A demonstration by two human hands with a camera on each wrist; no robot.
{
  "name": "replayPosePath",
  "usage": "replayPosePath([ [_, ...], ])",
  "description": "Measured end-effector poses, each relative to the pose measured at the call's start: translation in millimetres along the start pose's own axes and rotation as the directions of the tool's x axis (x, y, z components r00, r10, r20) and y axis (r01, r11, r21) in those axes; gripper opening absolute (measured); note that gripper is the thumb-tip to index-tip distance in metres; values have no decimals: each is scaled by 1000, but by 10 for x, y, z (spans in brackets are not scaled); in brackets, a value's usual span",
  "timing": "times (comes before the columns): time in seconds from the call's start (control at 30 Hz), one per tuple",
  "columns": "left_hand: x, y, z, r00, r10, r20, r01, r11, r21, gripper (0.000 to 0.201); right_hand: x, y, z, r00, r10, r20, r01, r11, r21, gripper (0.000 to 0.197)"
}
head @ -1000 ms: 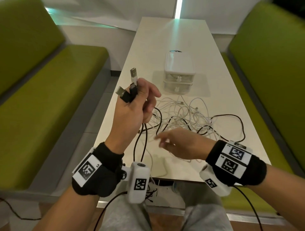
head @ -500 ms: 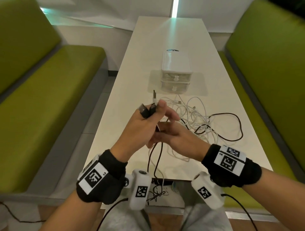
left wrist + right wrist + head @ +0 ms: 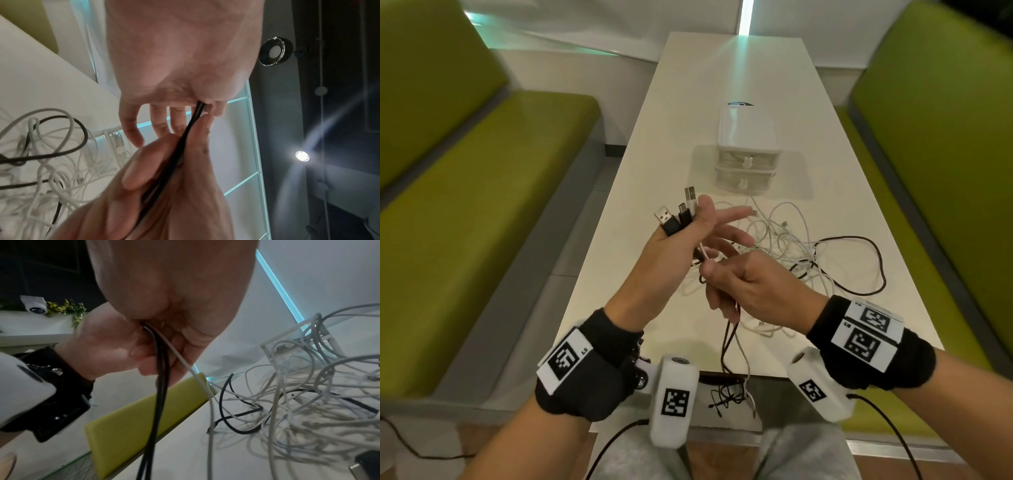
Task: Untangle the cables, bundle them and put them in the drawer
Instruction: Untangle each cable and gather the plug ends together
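My left hand (image 3: 686,229) is raised over the white table (image 3: 619,260) and pinches three cable plugs (image 3: 678,213), two black and one white, between thumb and forefinger; its other fingers are spread. Just below it my right hand (image 3: 736,287) pinches the same black and white cables (image 3: 730,346), which hang down past the table's front edge. The right wrist view shows these cables (image 3: 162,369) running through my curled fingers. A tangle of white and black cables (image 3: 794,250) lies on the table behind my hands. Further back stands a small white drawer unit (image 3: 747,137), both drawers shut.
Green benches (image 3: 465,192) run along both sides of the narrow table. Loose cable ends (image 3: 729,397) dangle below the front edge over my lap. Bare tabletop stretches beyond the drawer unit.
My left hand has moved right and down towards the middle with the plugs. My right hand has risen from above the table and taken hold of the cables just under the left hand.
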State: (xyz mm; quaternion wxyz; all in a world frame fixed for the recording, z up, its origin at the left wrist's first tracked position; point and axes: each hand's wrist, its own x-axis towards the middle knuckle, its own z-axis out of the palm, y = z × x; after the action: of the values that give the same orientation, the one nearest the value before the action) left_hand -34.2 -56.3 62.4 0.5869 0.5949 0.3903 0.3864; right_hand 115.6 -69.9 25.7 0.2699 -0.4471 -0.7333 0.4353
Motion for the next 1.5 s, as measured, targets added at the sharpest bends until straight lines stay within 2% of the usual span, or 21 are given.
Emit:
replayPosePath([
  [0.13, -15, 13, -5, 999, -26, 23, 24, 998, 62, 51, 26, 11, -3, 1000, 4, -6, -4, 999, 33, 53],
  [0.27, -39, -15, -26, 998, -33, 51, 28, 996, 88, 47, 1, -84, -75, 999, 9, -45, 6, 949, 315, 20],
  [0.33, -43, -30, -26, 996, -26, 81, 20, 997, 74, 46, 6, -112, -101, 999, 25, -40, -7, 917, 398, 19],
  [0.57, -35, -31, -28, 994, -14, 106, 6, 998, 70, 47, 45, -169, -41, 996, 62, -63, -28, 897, 442, 18],
  [0.77, 5, -84, -108, 995, -40, 87, 25, 986, 164, 48, 65, -177, -16, 991, 31, -129, 25, 912, 410, 16],
  [0.93, 4, -60, -181, 995, -23, 101, 2, 980, 201, 45, 90, -145, -2, 996, 16, -92, 19, 930, 367, 14],
  [1.0, 24, -81, -248, 999, -3, 40, -5, 982, 189, 53, 143, -119, -49, 998, -9, -55, 23, 964, 264, 14],
  [1.07, 49, -123, -335, 999, 19, -34, -13, 986, 168, 58, 239, -63, -87, 999, -9, -35, 10, 999, 43, 14],
  [1.2, 89, -244, -514, 979, 46, -201, 3, 972, 235, 56, 514, 89, -7, 993, 99, -65, -113, 961, -251, 19],
  [1.27, 94, -315, -567, 969, 47, -244, 17, 967, 255, 55, 652, 209, 115, 994, 97, -51, -109, 853, -510, 25],
  [1.33, 101, -399, -596, 957, 25, -289, 46, 971, 235, 56, 746, 345, 260, 998, 59, -2, -42, 679, -733, 26],
  [1.4, 113, -474, -611, 953, 0, -303, 64, 978, 199, 58, 784, 456, 389, 999, 46, 16, -12, 564, -826, 23],
  [1.5, 126, -572, -605, 958, -8, -285, 59, 984, 169, 59, 799, 482, 488, 996, 79, 48, 5, 473, -881, 23],
])
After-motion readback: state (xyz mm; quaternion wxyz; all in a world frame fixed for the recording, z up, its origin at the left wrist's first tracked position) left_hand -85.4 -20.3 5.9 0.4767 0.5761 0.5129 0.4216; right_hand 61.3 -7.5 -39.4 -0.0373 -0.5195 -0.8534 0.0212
